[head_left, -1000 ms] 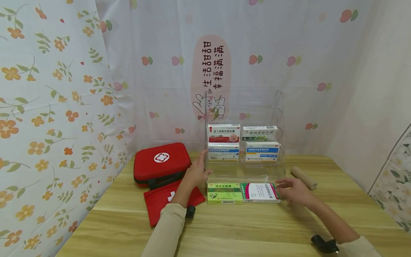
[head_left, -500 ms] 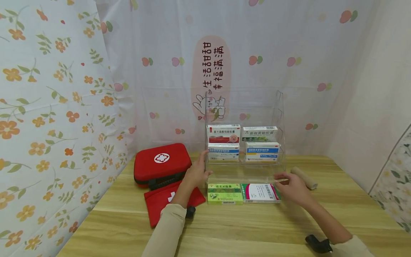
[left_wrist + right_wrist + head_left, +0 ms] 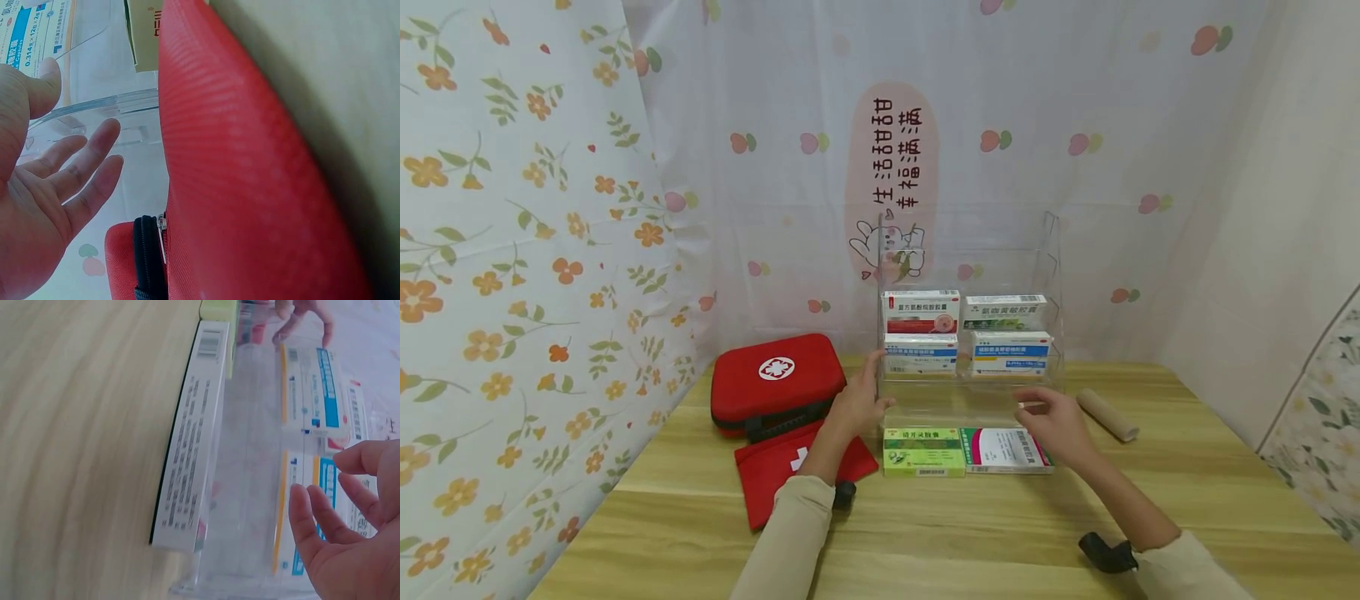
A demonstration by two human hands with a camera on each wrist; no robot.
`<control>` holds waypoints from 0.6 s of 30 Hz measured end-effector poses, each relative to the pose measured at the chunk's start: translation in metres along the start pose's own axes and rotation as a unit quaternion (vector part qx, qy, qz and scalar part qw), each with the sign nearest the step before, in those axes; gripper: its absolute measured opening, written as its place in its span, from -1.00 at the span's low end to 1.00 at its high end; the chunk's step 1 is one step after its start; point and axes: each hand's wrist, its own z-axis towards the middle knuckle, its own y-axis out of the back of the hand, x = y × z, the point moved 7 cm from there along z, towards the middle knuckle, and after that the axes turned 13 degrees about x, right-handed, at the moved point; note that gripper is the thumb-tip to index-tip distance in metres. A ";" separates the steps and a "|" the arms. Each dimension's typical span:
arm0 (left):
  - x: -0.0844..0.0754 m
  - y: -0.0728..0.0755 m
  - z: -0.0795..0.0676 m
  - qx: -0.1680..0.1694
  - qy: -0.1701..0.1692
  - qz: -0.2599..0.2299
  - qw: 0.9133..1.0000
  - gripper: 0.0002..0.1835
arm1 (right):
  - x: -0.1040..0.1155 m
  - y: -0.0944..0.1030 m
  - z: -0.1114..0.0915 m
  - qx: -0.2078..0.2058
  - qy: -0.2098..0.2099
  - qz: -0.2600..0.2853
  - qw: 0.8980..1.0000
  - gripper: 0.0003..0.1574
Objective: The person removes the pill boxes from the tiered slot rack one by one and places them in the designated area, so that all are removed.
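Observation:
A clear acrylic display rack (image 3: 970, 385) stands on the table with medicine boxes on its tiers. My left hand (image 3: 856, 406) is at the rack's left side, fingers spread and relaxed in the left wrist view; whether it touches the panel I cannot tell. My right hand (image 3: 1060, 427) hovers before the rack's lower right part, fingers loosely bent, nothing between them. Below it lies a white and magenta medicine box (image 3: 1009, 450), beside a green medicine box (image 3: 923, 452). Two blue and white boxes, left (image 3: 921, 356) and right (image 3: 1011, 354), occupy a lower tier.
Behind them sit a red and white box (image 3: 922, 312) and a green and white box (image 3: 1004, 312). At left are a red first-aid case (image 3: 778, 383) and a flat red pouch (image 3: 767, 475) under my left forearm. Right of the rack lies a cardboard tube (image 3: 1108, 415).
My right hand has moved left and slightly up, from beside the white and magenta box to above it, before the rack. My left hand and the boxes stay put.

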 end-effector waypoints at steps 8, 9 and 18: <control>0.001 -0.001 0.000 0.000 0.000 -0.003 1.000 -0.05 | 0.008 -0.010 0.012 -0.013 0.017 -0.006 1.000 -0.72; 0.002 -0.001 0.000 0.000 0.000 -0.002 1.000 -0.05 | 0.008 -0.011 0.014 -0.016 0.019 -0.004 1.000 -0.71; 0.003 -0.002 0.001 0.002 0.002 -0.003 1.000 -0.04 | 0.019 -0.020 0.024 -0.016 0.030 0.016 0.999 -0.71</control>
